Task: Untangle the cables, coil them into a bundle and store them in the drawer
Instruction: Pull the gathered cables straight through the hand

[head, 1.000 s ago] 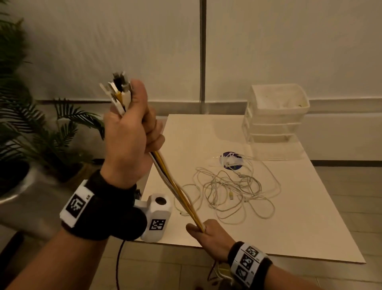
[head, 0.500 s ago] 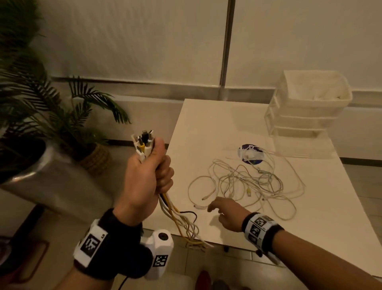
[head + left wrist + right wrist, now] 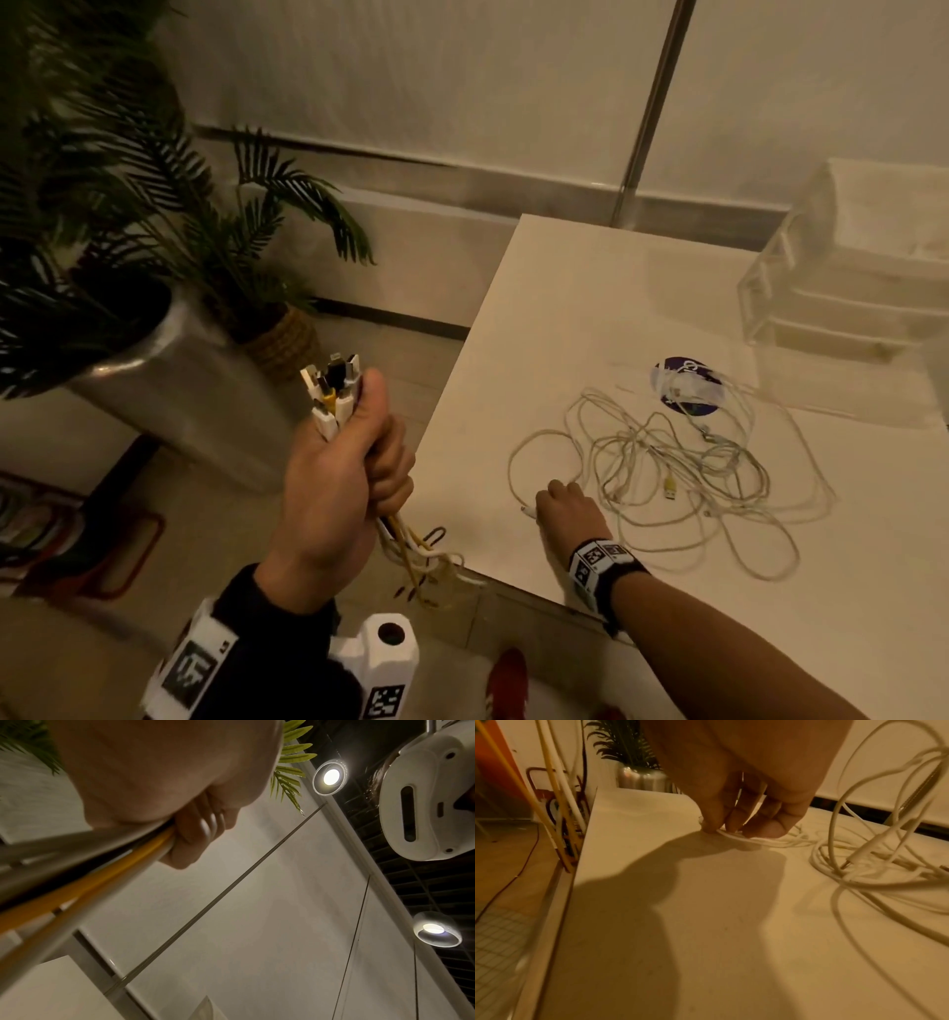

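The left hand [image 3: 339, 493] is clenched on a bunch [image 3: 334, 398] of cables off the surface's [image 3: 513, 329] left edge, plugs up, tails hanging below the fist. The right hand [image 3: 562, 506] is the nearer one to the loose work: its fingertips [image 3: 711, 826] pinch a white cable end [image 3: 528, 511] flat on the surface. From there the cable runs away rightward into the tangle [image 3: 683, 462]. Beyond stands the drawer unit [image 3: 842, 288].

My right hand [image 3: 565, 506] let go of the bundle of cables [image 3: 334, 393], reached onto the table [image 3: 513, 318] and pinched a loose white cable [image 3: 734, 836]; my left hand [image 3: 339, 483] lowered the bundle.
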